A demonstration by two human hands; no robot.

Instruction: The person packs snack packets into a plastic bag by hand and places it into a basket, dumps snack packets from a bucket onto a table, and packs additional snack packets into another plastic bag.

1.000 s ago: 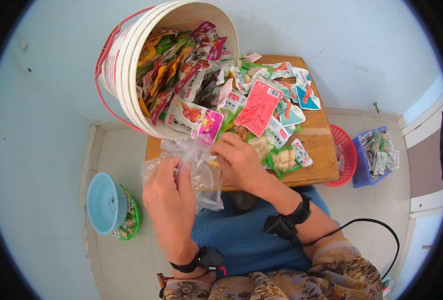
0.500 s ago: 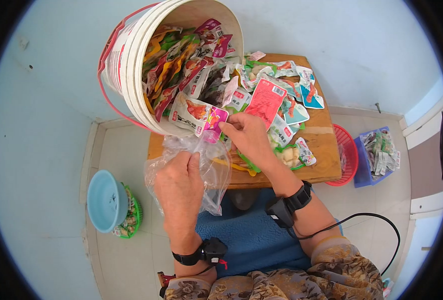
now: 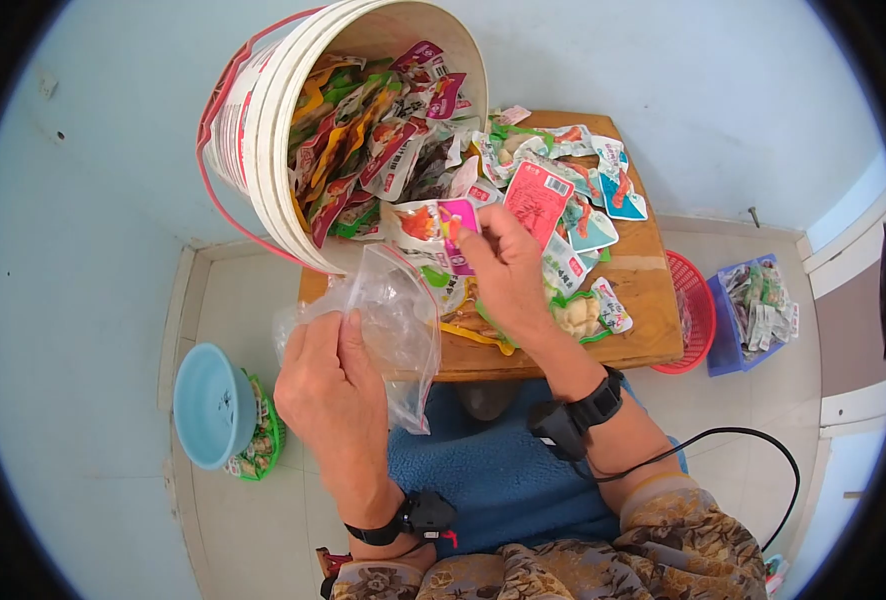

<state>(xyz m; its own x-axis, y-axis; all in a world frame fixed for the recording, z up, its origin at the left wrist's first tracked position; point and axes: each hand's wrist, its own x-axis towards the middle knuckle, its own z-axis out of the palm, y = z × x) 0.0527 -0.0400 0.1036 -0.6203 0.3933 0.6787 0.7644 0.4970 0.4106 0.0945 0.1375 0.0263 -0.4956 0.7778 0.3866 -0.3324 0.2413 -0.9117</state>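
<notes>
My left hand (image 3: 335, 385) pinches the edge of a clear zip-lock bag (image 3: 395, 310), whose mouth gapes toward the right. Between the thumb and fingers of my right hand (image 3: 508, 270) is a white and magenta snack packet (image 3: 425, 224), held just above the bag's mouth. Behind them a white bucket (image 3: 263, 130) lies tipped on its side, its opening facing me, full of mixed snack packets (image 3: 363, 140). More packets spill over the wooden table (image 3: 643, 300), among them a red one (image 3: 531, 205) and a teal-edged one (image 3: 623, 195).
On the floor at left, a light blue basin (image 3: 213, 405) rests on a green basket (image 3: 275, 440) of packets. Right of the table stand a red basket (image 3: 698, 310) and a blue-purple bin (image 3: 728, 335) holding packets. A black cable (image 3: 763, 432) runs from my right wrist strap.
My left hand has moved left and slightly down, and the bag's mouth has spread apart. My right hand has shifted right and slightly down with the packet, away from the bag's edge.
</notes>
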